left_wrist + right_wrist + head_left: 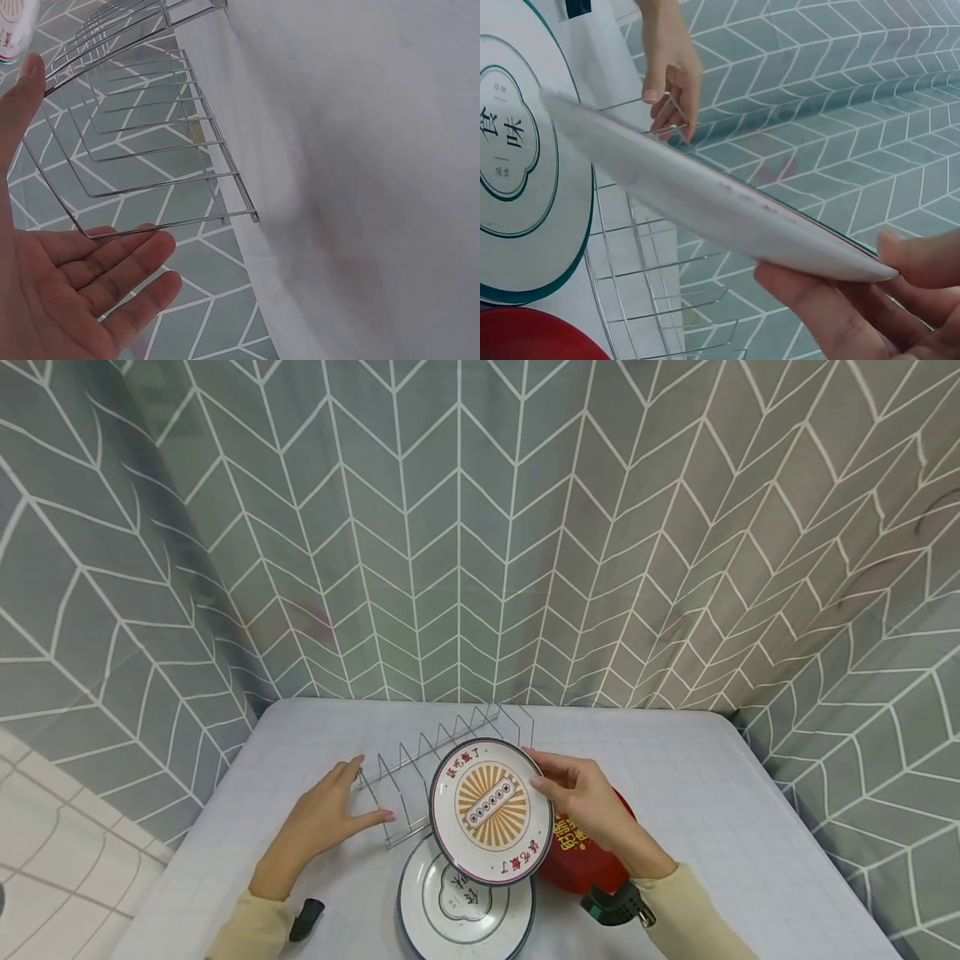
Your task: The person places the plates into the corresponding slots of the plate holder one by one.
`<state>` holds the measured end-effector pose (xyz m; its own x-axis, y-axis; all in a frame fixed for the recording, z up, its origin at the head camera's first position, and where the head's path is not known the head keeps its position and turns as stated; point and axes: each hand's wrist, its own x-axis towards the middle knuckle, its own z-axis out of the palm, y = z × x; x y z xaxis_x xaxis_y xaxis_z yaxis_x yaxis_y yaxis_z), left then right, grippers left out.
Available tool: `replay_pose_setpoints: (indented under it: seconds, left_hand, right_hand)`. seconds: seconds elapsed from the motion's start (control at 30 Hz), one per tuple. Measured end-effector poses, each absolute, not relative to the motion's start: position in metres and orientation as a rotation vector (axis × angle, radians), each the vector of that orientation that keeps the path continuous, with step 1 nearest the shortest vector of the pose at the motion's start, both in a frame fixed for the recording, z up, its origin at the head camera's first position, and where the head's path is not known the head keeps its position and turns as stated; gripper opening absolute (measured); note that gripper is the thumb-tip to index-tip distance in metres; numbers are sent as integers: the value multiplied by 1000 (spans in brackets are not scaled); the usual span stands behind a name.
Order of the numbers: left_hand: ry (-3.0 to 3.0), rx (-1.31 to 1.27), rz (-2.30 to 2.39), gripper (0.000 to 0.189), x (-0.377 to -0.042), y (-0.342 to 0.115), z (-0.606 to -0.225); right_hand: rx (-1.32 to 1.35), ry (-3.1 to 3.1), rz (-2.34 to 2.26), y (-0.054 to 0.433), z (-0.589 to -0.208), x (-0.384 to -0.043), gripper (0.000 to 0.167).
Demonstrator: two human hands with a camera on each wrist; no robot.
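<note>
My right hand (588,802) pinches the rim of a small round plate (491,839), thumb on the face and fingers beneath. The plate has a dark rim, an orange sunburst and red characters; in the right wrist view its pale underside (682,199) shows edge-on. It is held up over a larger white plate (427,914) with a characters motif, covering part of it. My left hand (318,818) is at the near left end of a wire dish rack (405,777). In the left wrist view, its fingers (135,281) stretch loosely beside the end wire, thumb near the upper wire.
A red item with gold characters (585,860) lies right of the plates, partly behind my right hand and the small plate. The white-covered table (720,802) ends at a grey chevron curtain (465,568), with more curtain at both sides.
</note>
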<state>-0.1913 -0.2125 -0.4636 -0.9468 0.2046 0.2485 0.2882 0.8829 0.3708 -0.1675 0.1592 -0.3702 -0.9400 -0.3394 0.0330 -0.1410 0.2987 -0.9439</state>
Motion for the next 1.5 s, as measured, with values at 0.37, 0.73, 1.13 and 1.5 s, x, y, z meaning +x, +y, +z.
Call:
replay_pose_setpoints:
  seconds: [0.37,0.73,1.13,1.5]
  left_hand:
    - [-2867,-362,-621,106,-192,-213,-461]
    - [-2881,-346,-640,109,-189,-212,-463]
    - [-2879,-357,-599,111,-192,-212,-462]
    - [-2843,-375,-598,114,-191,-213,-465]
  right_hand:
    - [-448,2522,-1904,126,-343,-203,45]
    - [-554,2669,-1900,67,-345,-222,41]
    - [-683,2746,-1776,30,-366,-218,42]
    - [-756,2700,-1717,12,-392,-212,42]
